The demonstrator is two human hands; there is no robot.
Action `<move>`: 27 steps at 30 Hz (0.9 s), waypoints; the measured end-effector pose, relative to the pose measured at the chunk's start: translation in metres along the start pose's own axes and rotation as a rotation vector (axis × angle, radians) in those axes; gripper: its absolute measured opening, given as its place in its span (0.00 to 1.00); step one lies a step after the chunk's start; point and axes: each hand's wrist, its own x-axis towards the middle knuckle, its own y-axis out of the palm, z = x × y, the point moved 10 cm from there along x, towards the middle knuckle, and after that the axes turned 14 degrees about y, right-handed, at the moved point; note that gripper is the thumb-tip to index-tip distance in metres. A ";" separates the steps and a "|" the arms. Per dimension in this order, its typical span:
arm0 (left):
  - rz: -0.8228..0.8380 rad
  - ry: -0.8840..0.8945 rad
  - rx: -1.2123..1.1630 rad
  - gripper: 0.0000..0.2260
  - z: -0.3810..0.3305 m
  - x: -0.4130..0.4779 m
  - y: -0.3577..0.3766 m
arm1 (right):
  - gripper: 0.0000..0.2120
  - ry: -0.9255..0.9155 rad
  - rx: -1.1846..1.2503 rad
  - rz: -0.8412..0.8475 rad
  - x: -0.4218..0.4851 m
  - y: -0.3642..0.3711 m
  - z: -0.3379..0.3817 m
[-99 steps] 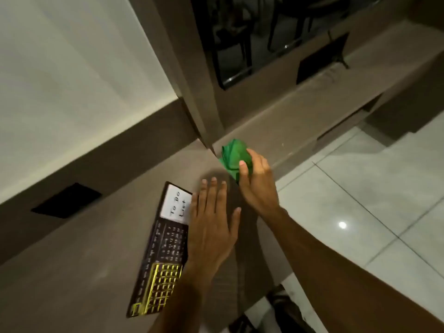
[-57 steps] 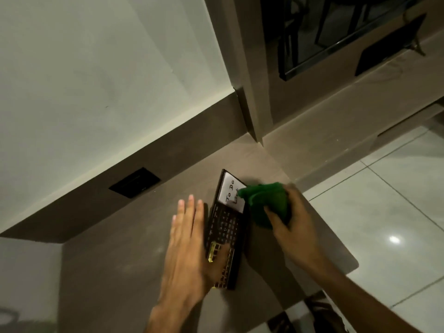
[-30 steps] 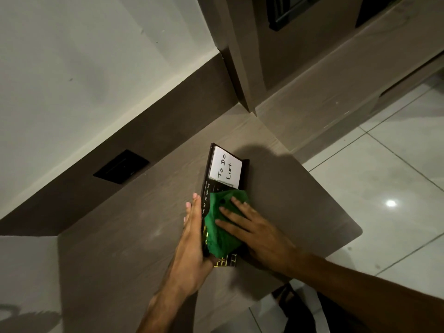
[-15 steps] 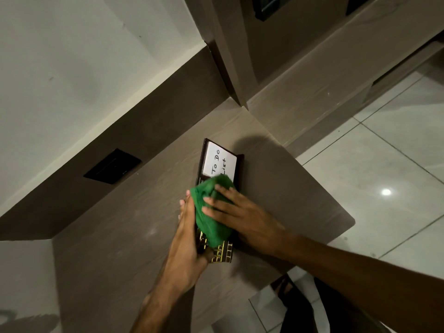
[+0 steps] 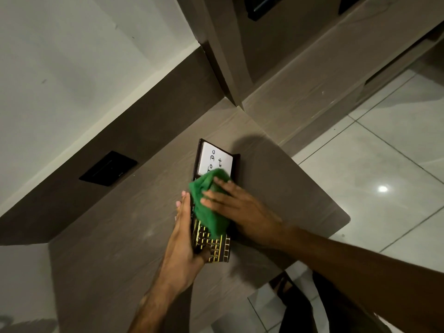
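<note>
Green cloth, bunched, lies under the straight fingers of the right hand, which presses it flat onto the middle of a dark calendar board lying on the desk; the cloth is pinned, not gripped. Left hand stands on its edge just beside the right fingertips, fingers extended along the board's left rim and thumb laid across the gold-printed lower face, bracing rather than clasping. Beyond the right fingertips a white note reading "To Do" sits in the board's upper panel, its near margin overlapped by the cloth. Risks, as judged: a stroke carried further from the wrist could catch the note's edge and crease or lift it. If the left-hand brace slackens, wiping pressure could slide the board toward the desk's rounded corner beyond the right wrist. A cloth pinned this loosely may also slip out from under the fingers.
</note>
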 end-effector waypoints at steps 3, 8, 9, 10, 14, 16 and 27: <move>0.002 -0.023 -0.017 0.58 0.002 -0.001 -0.001 | 0.38 0.118 -0.051 0.020 -0.009 -0.005 -0.028; 0.005 -0.008 -0.035 0.58 -0.002 0.000 0.000 | 0.33 -0.057 -0.058 0.072 -0.037 0.024 0.006; 0.005 -0.008 -0.031 0.58 -0.002 0.000 0.000 | 0.32 -0.098 -0.064 0.076 -0.032 0.025 0.012; 0.002 -0.014 -0.026 0.58 -0.001 0.000 0.000 | 0.32 -0.121 -0.087 0.072 -0.024 0.023 0.012; -0.002 -0.022 -0.025 0.57 0.001 0.000 -0.001 | 0.34 0.030 -0.161 0.067 0.001 -0.006 -0.034; 0.004 -0.022 -0.025 0.57 0.001 0.000 -0.001 | 0.36 0.123 -0.164 0.035 0.001 -0.015 -0.052; 0.006 -0.003 0.003 0.57 0.004 0.000 -0.001 | 0.39 0.053 -0.071 -0.003 -0.002 0.000 -0.011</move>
